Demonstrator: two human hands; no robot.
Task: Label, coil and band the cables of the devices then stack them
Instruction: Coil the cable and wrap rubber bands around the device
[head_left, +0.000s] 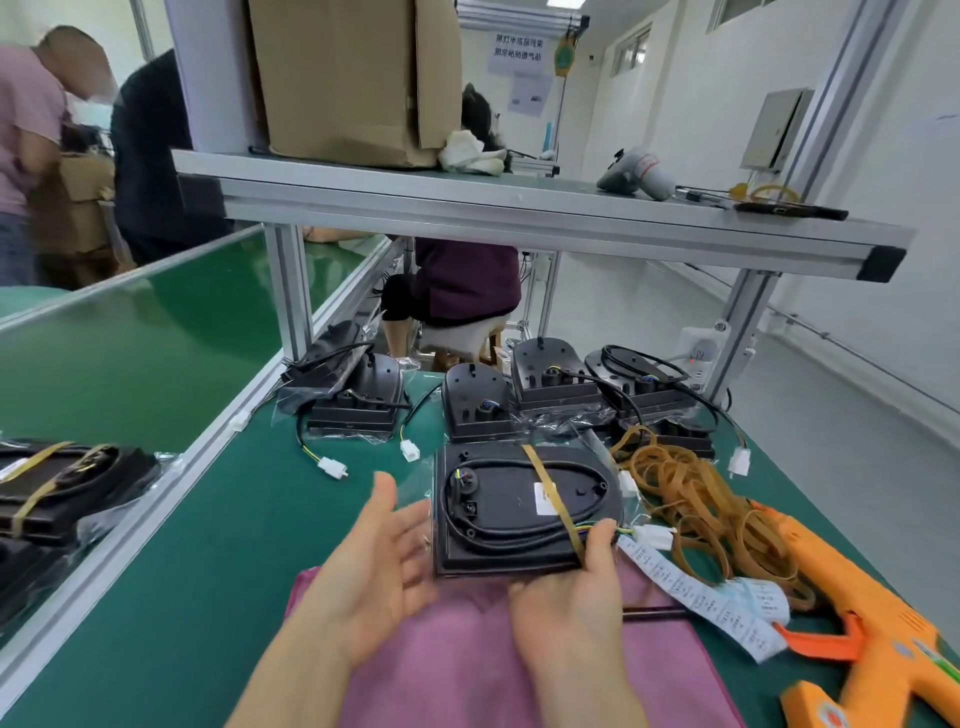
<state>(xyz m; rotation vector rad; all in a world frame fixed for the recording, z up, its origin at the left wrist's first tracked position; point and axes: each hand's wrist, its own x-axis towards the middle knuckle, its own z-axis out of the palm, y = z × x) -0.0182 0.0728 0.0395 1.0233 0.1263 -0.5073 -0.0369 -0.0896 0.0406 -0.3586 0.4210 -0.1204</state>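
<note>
Where finished devices (67, 483) lie stacked at 9 o'clock, this one probably belongs next; the cardboard box (353, 78) at 12 o'clock hides its contents; the left hand (374, 561) hovers left of the device (519, 499) at the centre of the counter (234, 519), fingers released, likely to steady it; its cable (511, 540) sits coiled under a rubber band (540, 473); the right hand (571, 592) grasps the near edge, thumb on top; loose bands (691, 499) wait at 3 o'clock, within reach.

Bright, even indoor light with soft shadows; wide-angle bending at edges, slight motion blur throughout.
</note>
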